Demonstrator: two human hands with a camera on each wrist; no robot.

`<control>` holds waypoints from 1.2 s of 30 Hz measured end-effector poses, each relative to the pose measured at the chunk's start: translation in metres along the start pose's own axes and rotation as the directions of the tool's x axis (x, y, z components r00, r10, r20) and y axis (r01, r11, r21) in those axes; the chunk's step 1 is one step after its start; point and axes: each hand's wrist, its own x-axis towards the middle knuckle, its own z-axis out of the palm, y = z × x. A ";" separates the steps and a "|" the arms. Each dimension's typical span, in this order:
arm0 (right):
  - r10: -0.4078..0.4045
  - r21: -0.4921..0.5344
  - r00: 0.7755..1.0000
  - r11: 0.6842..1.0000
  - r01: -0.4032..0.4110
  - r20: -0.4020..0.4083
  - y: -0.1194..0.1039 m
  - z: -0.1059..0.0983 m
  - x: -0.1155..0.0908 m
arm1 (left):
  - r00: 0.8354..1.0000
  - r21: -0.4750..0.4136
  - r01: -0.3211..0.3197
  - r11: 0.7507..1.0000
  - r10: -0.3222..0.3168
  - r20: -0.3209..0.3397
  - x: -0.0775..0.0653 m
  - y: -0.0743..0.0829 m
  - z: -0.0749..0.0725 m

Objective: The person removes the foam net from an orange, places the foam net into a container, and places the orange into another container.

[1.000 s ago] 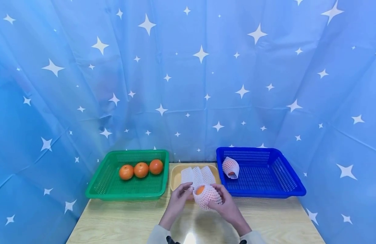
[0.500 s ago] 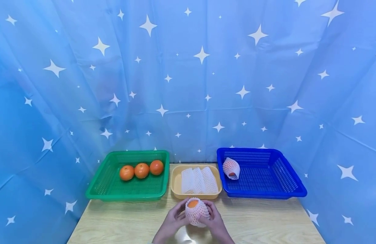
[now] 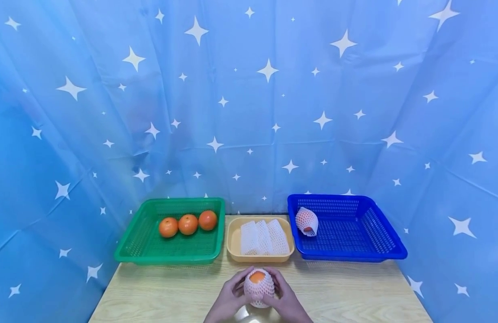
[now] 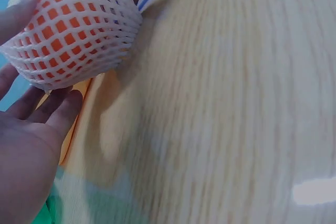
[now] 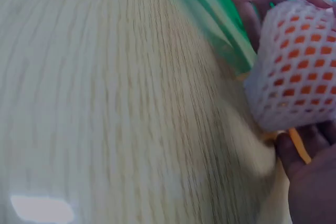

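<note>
1. Blue cloth curtain printed with white stars (image 3: 269,116) hangs behind a pale wood-grain table (image 3: 354,291).
2. Left hand (image 3: 229,296) and right hand (image 3: 287,298) hold one round orange fruit in white foam netting (image 3: 259,287) between them, fingers curved around its sides.
3. Just beyond, a yellow plastic tray (image 3: 259,259) bears white foam net sleeves (image 3: 263,237).
4. Green plastic basket (image 3: 184,250), left: three bare orange fruits (image 3: 188,224).
5. Blue plastic basket (image 3: 350,240), right: another netted fruit (image 3: 307,220).

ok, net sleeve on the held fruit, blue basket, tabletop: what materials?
Net sleeve: probably foam plastic, matte; thick, rounded white strands.
Blue basket: likely moulded plastic, smooth-looking; even colour, perforated walls.
Tabletop: wood or wood-look laminate, glossy; grain, bright glare.
</note>
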 end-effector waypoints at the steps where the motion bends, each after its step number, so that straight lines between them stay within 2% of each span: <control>1: -0.003 -0.021 1.000 1.000 0.003 0.008 0.001 -0.001 -0.001 | 1.000 0.011 -0.008 1.000 0.008 0.005 0.000 0.000 0.001; 6: -0.003 -0.107 1.000 0.994 0.005 0.018 -0.003 -0.006 -0.004 | 0.999 0.031 -0.034 0.999 0.034 0.026 0.001 0.000 0.003; 12: -0.042 -0.182 0.997 0.983 0.029 -0.067 -0.007 -0.006 -0.008 | 0.998 0.026 -0.058 0.998 0.058 0.005 0.000 -0.002 0.005; 14: -0.075 -0.205 0.993 0.977 0.054 -0.096 -0.008 -0.007 -0.008 | 0.997 0.028 -0.069 0.997 0.069 -0.015 0.001 -0.002 0.006; 17: -0.175 -0.247 0.976 0.959 0.140 -0.126 -0.008 -0.006 -0.007 | 0.993 0.069 -0.096 0.993 0.101 -0.067 0.002 -0.001 0.008; 21: -0.322 -0.329 0.932 0.909 0.255 -0.168 -0.011 -0.004 -0.004 | 0.981 0.131 -0.106 0.986 0.126 -0.151 0.003 0.001 0.010; 23: -0.372 -0.340 0.908 0.894 0.294 -0.193 -0.013 -0.003 -0.003 | 0.976 0.118 -0.100 0.988 0.121 -0.183 0.004 0.003 0.012; 27: -0.497 -0.376 0.838 0.838 0.396 -0.225 -0.016 0.001 0.000 | 0.964 0.087 -0.087 0.992 0.106 -0.245 0.006 0.006 0.016; 30: -0.558 -0.413 0.786 0.803 0.429 -0.268 -0.017 0.005 0.000 | 0.949 0.101 -0.080 0.992 0.107 -0.296 0.006 0.008 0.018; 33: -0.587 -0.446 0.745 0.785 0.430 -0.315 -0.016 0.009 0.000 | 0.931 0.122 -0.085 0.989 0.123 -0.344 0.008 0.009 0.019; 36: -0.603 -0.455 0.726 0.776 0.437 -0.331 -0.015 0.012 0.000 | 0.916 0.137 -0.092 0.986 0.138 -0.376 0.010 0.010 0.020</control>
